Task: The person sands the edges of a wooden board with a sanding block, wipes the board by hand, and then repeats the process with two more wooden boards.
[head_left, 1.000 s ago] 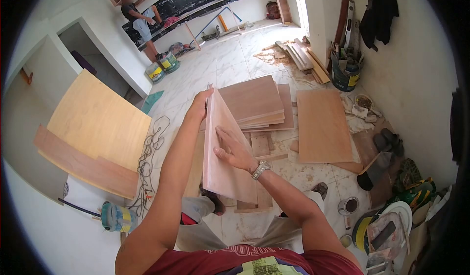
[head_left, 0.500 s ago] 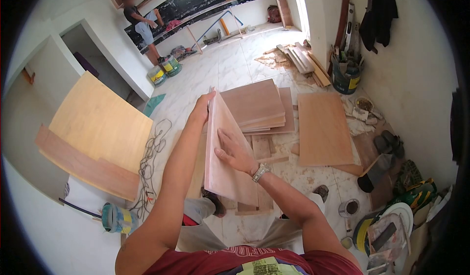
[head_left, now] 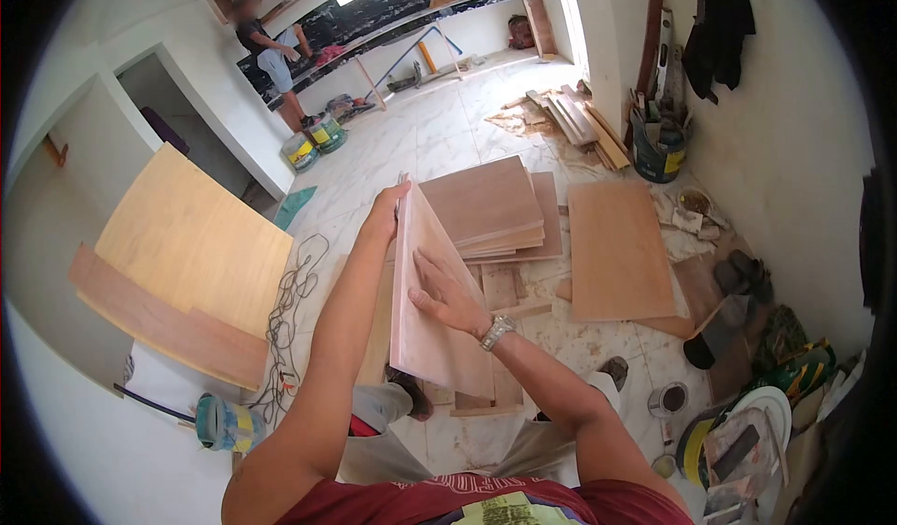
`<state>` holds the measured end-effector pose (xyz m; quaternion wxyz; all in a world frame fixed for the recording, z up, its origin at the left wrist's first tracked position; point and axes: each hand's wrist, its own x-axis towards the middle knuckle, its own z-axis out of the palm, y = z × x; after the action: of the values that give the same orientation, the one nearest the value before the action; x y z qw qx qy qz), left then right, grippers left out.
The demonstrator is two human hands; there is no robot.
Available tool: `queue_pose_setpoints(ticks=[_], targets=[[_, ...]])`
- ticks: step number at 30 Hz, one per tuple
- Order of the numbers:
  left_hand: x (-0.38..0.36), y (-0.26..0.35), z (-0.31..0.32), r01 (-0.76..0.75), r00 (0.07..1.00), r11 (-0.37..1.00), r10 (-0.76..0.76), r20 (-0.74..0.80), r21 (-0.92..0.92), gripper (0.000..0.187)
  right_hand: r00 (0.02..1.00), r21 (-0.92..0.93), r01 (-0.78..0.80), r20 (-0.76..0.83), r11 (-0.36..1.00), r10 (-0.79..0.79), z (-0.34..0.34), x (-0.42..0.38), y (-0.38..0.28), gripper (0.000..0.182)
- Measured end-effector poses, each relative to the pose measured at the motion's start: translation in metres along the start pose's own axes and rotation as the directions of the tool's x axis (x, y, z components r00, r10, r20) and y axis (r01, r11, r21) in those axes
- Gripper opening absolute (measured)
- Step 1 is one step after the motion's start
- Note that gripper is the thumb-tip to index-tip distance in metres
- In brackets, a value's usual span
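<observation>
A flat wooden panel [head_left: 439, 338] stands tilted on edge in front of my body, its pale long edge toward the left. My left hand [head_left: 385, 209] grips the panel's upper far corner, its fingers partly hidden behind the board. Against the panel's broad face lies my right hand [head_left: 448, 293], palm down with the fingers stretched out and the thumb apart; a metal watch [head_left: 499, 332] is on that wrist. Just beyond the panel is a stack of brown boards [head_left: 486, 203] on the floor.
A single board [head_left: 619, 252] lies right of the stack. Large sheets [head_left: 196, 254] lean at left beside a tangled cable [head_left: 285, 329]. Buckets [head_left: 662, 149] and tools line the right wall. Wood strips [head_left: 584, 123] lie farther back. Another person [head_left: 271, 53] stands at the far counter.
The view has shifted slightly. My hands and the panel keep nearly the same position, with my left hand appearing a little lower in view.
</observation>
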<state>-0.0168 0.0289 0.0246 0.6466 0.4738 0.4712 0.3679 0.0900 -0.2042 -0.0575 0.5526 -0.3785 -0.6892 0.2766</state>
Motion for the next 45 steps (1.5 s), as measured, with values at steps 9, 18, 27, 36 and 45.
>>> queue_pose_setpoints(ticks=[9,18,27,36,45], targets=[[-0.007,0.0,0.003,-0.007,1.0,1.0,0.007,0.001,0.007,0.055,1.0,0.048,0.012,0.001,0.999,-0.012,0.006,0.0,0.002,0.079],[-0.026,0.011,0.019,0.019,0.999,0.999,-0.02,0.029,0.036,0.059,1.0,0.031,0.014,-0.009,0.999,-0.014,0.009,-0.002,0.006,0.078],[-0.029,0.009,0.017,-0.002,1.0,0.995,0.002,-0.007,0.101,0.051,1.0,0.046,0.009,0.003,0.999,-0.01,0.008,-0.002,0.002,0.078],[-0.019,0.004,0.012,-0.026,1.0,0.992,0.026,0.003,0.125,0.057,1.0,0.045,0.023,0.0,0.999,-0.023,0.01,-0.001,0.008,0.079],[-0.032,0.004,0.018,-0.008,1.0,0.986,0.007,0.003,0.168,0.066,1.0,0.052,0.01,-0.009,0.999,-0.009,0.009,-0.001,0.005,0.08]])
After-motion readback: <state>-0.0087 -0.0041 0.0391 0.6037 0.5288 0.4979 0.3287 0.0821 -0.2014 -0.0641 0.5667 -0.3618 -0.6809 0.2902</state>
